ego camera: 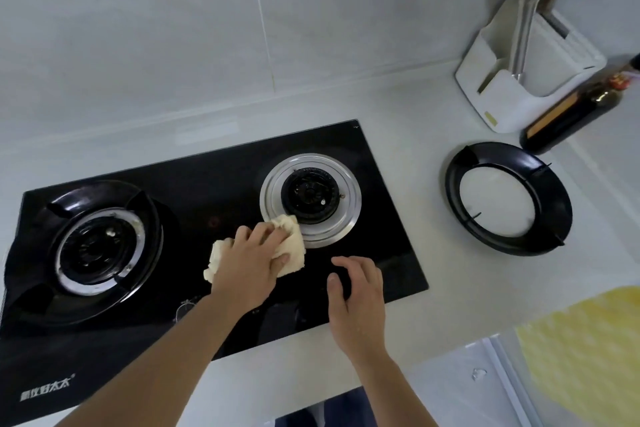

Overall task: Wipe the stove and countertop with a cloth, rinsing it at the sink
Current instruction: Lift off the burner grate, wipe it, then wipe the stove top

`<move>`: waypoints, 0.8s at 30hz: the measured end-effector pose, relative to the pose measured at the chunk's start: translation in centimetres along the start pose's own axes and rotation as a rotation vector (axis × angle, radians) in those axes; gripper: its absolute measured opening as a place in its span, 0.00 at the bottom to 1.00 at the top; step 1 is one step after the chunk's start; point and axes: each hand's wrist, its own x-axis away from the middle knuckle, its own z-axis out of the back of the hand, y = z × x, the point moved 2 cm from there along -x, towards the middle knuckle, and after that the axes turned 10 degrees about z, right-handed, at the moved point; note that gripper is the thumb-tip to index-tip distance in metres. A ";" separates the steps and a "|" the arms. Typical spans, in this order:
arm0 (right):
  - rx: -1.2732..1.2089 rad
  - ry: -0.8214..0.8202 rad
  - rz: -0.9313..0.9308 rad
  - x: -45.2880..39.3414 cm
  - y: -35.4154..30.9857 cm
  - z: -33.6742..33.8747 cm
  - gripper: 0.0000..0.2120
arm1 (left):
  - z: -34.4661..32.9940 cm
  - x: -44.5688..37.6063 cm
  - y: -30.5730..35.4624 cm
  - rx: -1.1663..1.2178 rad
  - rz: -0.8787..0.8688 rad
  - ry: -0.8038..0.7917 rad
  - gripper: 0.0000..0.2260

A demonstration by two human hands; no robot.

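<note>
Pressing down on a crumpled cream-coloured cloth (292,246), the left hand (249,253) is lying across it with fingers spread and slightly bent, the fingertips bearing on the fabric rather than wrapping round it. The cloth is sitting on the glossy black glass stove top (207,184), between the two burners, with its far corner touching the silver metal ring (349,208) that is surrounding the uncovered right burner (306,194). The right hand (356,291) is resting just beside the cloth on the front right part of the glass, holding nothing, its fingers loosely curved with the tips touching the surface. The left burner is wearing its black round pot support (104,239). A second black round pot support (507,198) is lying off the stove on the pale grey countertop (415,107), to the right. Behind it, near the wall, a white plastic utensil holder (502,97) is standing with a steel ladle (523,10) in it, and a dark glass bottle (571,114) is standing just beside that. A yellow patterned fabric (588,357) is showing at the lower right edge.
</note>
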 end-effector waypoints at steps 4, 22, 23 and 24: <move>0.008 0.003 -0.008 -0.4 1.3 1.5 0.16 | -1.1 1.9 6.7 0.034 -0.205 -0.043 0.16; -0.298 0.370 -0.395 0.0 7.2 8.8 0.15 | -2.3 4.1 11.3 -0.028 -0.355 -0.033 0.22; -0.361 0.403 -0.455 0.1 7.3 8.8 0.15 | -2.2 4.7 10.6 -0.035 -0.378 -0.036 0.20; -0.394 0.420 -0.493 0.2 7.4 8.8 0.15 | -2.0 5.4 10.1 -0.044 -0.396 -0.031 0.18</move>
